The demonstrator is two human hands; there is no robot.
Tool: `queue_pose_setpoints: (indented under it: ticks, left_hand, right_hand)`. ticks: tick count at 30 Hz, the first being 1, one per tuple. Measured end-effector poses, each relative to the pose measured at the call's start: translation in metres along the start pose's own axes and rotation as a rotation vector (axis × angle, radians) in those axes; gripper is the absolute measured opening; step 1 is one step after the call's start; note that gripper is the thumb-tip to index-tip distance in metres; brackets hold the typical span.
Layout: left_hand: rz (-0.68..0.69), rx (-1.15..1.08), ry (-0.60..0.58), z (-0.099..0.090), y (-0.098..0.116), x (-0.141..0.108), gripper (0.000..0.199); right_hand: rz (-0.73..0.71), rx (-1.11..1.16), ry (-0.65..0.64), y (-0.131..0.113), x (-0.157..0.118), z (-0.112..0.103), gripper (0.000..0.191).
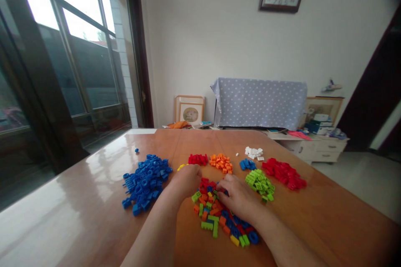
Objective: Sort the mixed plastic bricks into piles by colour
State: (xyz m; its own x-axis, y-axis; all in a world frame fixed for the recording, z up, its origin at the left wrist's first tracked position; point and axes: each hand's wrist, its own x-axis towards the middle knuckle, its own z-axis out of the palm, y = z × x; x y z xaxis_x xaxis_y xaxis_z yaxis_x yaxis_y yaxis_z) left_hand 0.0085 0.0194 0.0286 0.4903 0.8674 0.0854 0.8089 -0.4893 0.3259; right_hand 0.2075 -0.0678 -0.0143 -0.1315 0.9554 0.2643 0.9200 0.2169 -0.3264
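My left hand point(187, 180) hovers at the far left edge of a mixed heap of toy bricks point(208, 206). Its fingers are curled together, and whatever they hold is hidden. Just beyond it, partly covered, lie a few yellow bricks point(181, 167) and a pile of red bricks point(198, 159). Reaching into the right side of the mixed heap is my right hand point(237, 195), its thumb and fingers apart and touching or just over the bricks. That heap combines red, orange, lime green, blue and yellow pieces.
Sorted piles surround the heap on the wooden table point(103, 217): blue bricks point(147, 183), orange bricks point(221, 162), small blue bricks point(247, 164), white bricks point(253, 152), lime green bricks point(260, 183) and red pieces point(283, 173). One blue piece point(137, 150) lies alone.
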Motion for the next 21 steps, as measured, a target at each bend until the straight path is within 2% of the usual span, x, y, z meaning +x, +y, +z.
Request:
queue_pose_setpoints:
  ticks: [6,12,21]
  left_hand:
    - [-0.043,0.036,-0.023,-0.001,0.001,0.001,0.024]
    - [0.043,0.076,-0.06,-0.004,0.006,-0.003,0.028]
    - [0.062,0.115,-0.106,-0.007,0.013,-0.006,0.03]
  right_hand:
    - [0.027,-0.041,0.017,-0.001,0.001,0.001,0.013]
    - [0.044,-0.05,0.052,-0.002,0.002,0.003,0.012]
    - [0.072,-0.033,0.044,-0.006,0.005,0.004,0.014]
